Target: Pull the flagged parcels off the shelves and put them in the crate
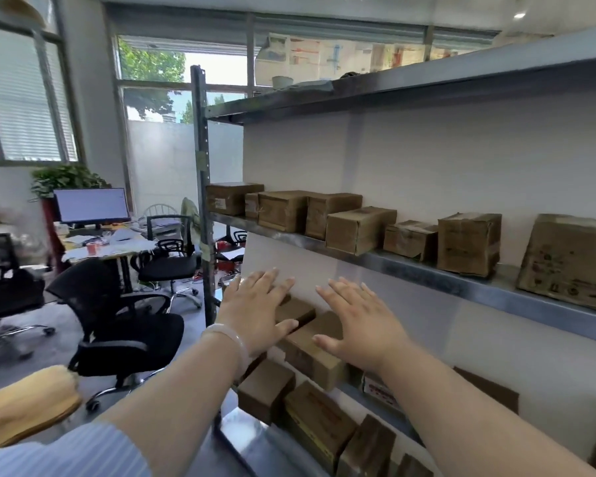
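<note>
Striped sleeve (66, 456) and two bare forearms reach up from the bottom edge towards a metal shelf rack (427, 273). The left hand (255, 311), with a pale bangle (231, 342) at the wrist, and the right hand (362, 325) are both spread flat, fingers straight and apart, palms towards the shelf, with nothing in either. They sit side by side with a gap between them, over the parcels on the shelf below the long row. This looks like the set-up for a two-handed take, one palm to each side of a box, not yet closed.

Under the gap lies a brown parcel (312, 352), angled with a corner forward, and behind it a small parcel (295, 311) close to the left thumb. Whether either hand touches the cardboard cannot be told.

More cartons (319, 421) stand packed together on the shelf lower down, ends outward, probably so their labels can be read. One white and red label (379, 390) shows beside the right wrist, but no flag can be made out, so which parcel is wanted is unclear. The upper row of boxes (358, 228) stands near the shelf's front edge, within easy reach. The crate is not in view. An office chair (124, 332) and a monitor (92, 204) lie to the left.
</note>
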